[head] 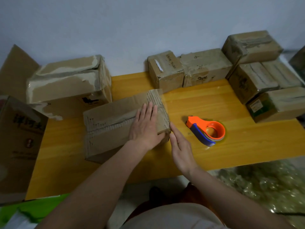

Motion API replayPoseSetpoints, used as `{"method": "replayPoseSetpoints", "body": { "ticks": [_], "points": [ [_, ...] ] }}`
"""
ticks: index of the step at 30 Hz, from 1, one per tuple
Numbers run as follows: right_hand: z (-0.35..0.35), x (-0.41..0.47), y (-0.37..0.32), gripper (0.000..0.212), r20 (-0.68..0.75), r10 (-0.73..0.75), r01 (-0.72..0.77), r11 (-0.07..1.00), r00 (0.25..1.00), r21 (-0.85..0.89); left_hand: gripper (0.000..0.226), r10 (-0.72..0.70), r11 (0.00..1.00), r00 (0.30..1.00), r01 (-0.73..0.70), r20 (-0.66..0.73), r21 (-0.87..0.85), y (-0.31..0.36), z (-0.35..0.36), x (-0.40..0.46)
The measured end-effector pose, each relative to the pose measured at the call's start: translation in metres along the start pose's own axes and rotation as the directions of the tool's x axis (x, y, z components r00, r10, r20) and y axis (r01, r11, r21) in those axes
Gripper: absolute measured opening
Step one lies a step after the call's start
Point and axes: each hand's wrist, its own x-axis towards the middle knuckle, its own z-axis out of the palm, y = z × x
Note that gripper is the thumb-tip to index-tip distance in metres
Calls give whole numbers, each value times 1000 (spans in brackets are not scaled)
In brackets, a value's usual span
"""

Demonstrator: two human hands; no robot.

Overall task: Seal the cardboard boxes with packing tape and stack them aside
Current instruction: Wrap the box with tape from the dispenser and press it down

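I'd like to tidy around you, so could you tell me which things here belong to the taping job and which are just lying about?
In use:
centre box, under left hand and right hand
tape dispenser
big box, left
boxes at back and right

Lying about:
green sheet
bubble wrap

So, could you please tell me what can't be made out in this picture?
Head view only:
- Box top seam at its right end: covered by the left hand.
- Box right end face: turned away, partly behind the right hand.
- Tape left in the dispenser: the roll is mostly hidden by its orange shell.
- Print on the left box: blurred, cut off by the frame edge.
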Motion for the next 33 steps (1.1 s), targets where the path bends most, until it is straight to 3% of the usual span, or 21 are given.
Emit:
{"method": "replayPoseSetpoints", "body": {
  "ticks": [6, 11, 19, 23, 30, 33],
  "points": [
    [-12, 31, -2, 41, 140, 131, -129, 991, 981, -24, 103, -18, 1000, 1000, 18, 4, -13, -1, 0, 0],
    [-16, 56, -18, 45, 89, 99, -101, 994, 991, 26, 104, -11, 1000, 1000, 11, 14, -13, -1, -1, -1],
    [-12, 77, -20, 47, 301, 200, -225, 973, 932, 52, 102, -11, 1000, 1000, 12, 24, -17, -3, 0, 2],
    [-17, 92, -29, 50, 208, 167, -185, 980, 964, 69, 103, -3, 1000, 1000, 4, 10, -10, -2, 3, 0],
    [-9, 113, -37, 49, 322, 170, -195, 980, 931, 47, 104, -5, 1000, 999, 4, 33, 8, -3, 4, 4],
    [-8, 126, -43, 46, 222, 134, -157, 983, 966, 90, 103, 8, 1000, 999, -9, 33, 14, -3, 5, 3]
  ]
}}
